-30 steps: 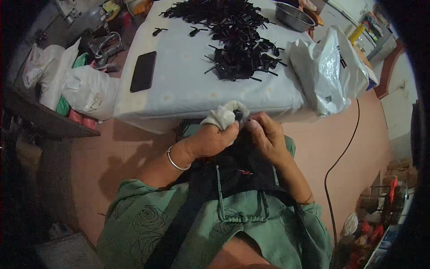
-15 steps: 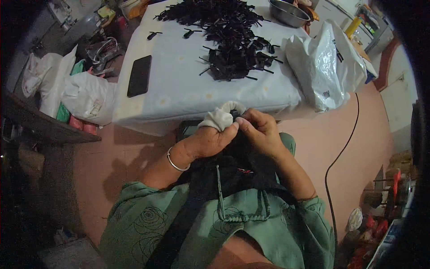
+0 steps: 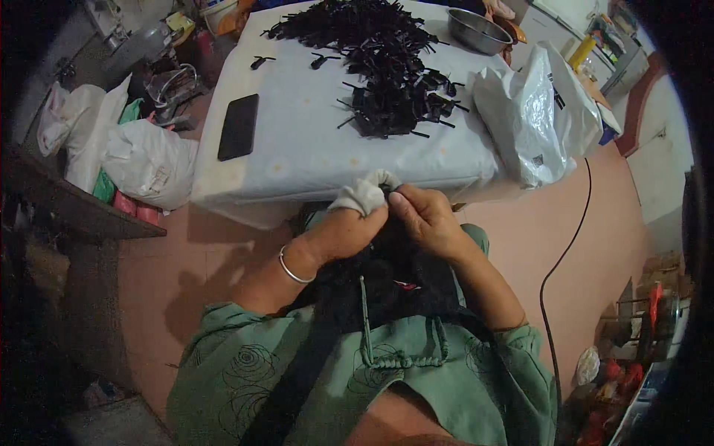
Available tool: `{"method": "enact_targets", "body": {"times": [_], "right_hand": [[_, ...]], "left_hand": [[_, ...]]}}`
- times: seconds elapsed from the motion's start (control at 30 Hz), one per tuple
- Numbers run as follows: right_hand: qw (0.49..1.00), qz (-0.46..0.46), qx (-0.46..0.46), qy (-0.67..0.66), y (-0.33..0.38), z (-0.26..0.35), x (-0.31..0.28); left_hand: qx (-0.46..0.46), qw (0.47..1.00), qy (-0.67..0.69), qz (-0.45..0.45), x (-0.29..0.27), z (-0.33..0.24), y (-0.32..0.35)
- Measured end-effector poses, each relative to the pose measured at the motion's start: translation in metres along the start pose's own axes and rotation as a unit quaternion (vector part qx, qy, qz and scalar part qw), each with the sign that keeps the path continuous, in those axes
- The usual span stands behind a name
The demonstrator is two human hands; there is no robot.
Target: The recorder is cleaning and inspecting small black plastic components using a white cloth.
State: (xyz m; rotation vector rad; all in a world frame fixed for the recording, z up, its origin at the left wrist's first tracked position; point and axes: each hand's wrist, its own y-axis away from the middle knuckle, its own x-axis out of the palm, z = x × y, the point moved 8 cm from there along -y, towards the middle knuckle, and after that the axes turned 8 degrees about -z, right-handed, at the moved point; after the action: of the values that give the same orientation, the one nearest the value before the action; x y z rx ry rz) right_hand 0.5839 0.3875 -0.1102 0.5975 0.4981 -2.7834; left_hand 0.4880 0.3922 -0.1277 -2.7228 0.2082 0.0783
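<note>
Just in front of the table's near edge, my two hands meet at a small black part point(image 3: 386, 191), mostly hidden by the fingers. White cloth point(image 3: 358, 197), like a glove, covers the fingers of my left hand point(image 3: 348, 232), which is closed around the part from the left. Bare thumb and fingers of my right hand point(image 3: 433, 221) pinch it from the other side. Beyond them, a heap of similar small black parts point(image 3: 387, 82) with thin prongs spreads over the table point(image 3: 297, 163). Two single parts, one farther left point(image 3: 260, 62) and one nearer the heap point(image 3: 321, 61), lie apart.
A dark phone point(image 3: 238, 126) lies on the table's left. At the right edge stands a white plastic bag point(image 3: 520, 119), with a metal bowl point(image 3: 478, 31) behind it. White sacks point(image 3: 151, 162) fill the left side. A black cable point(image 3: 567, 249) crosses the floor at right.
My right hand's fingers have curled in closer around the small black part. Both hands stay together in nearly the same place. The whole view has shifted slightly.
</note>
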Motion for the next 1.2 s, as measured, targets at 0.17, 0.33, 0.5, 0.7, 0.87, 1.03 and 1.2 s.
{"method": "enact_targets", "body": {"times": [0.17,0.33,0.5,0.7,0.87,1.03,1.2], "right_hand": [[0.995,-0.065,-0.066,0.045,0.000,-0.011,0.005],[0.997,-0.018,0.017,-0.073,-0.005,-0.047,0.008],[0.974,-0.100,0.055,0.198,-0.054,-0.070,-0.054],[0.916,-0.142,-0.062,0.369,-0.076,-0.098,-0.065],[0.933,-0.185,-0.056,0.304,-0.044,-0.076,-0.063],[0.921,-0.215,-0.072,0.318,-0.035,-0.083,-0.072],[0.885,-0.229,-0.108,0.392,-0.032,-0.066,-0.075]], "left_hand": [[0.165,0.972,-0.168,-0.010,0.004,-0.027,0.005],[0.079,0.982,-0.170,0.032,0.011,-0.007,-0.007],[0.152,0.952,-0.261,0.053,0.007,0.004,-0.020],[0.020,0.993,-0.114,0.027,0.008,0.028,-0.030],[-0.191,0.980,0.060,0.005,0.007,0.063,-0.025],[-0.172,0.984,0.038,0.001,0.014,0.059,-0.032],[-0.078,0.995,-0.065,-0.001,0.013,0.034,-0.043]]}}
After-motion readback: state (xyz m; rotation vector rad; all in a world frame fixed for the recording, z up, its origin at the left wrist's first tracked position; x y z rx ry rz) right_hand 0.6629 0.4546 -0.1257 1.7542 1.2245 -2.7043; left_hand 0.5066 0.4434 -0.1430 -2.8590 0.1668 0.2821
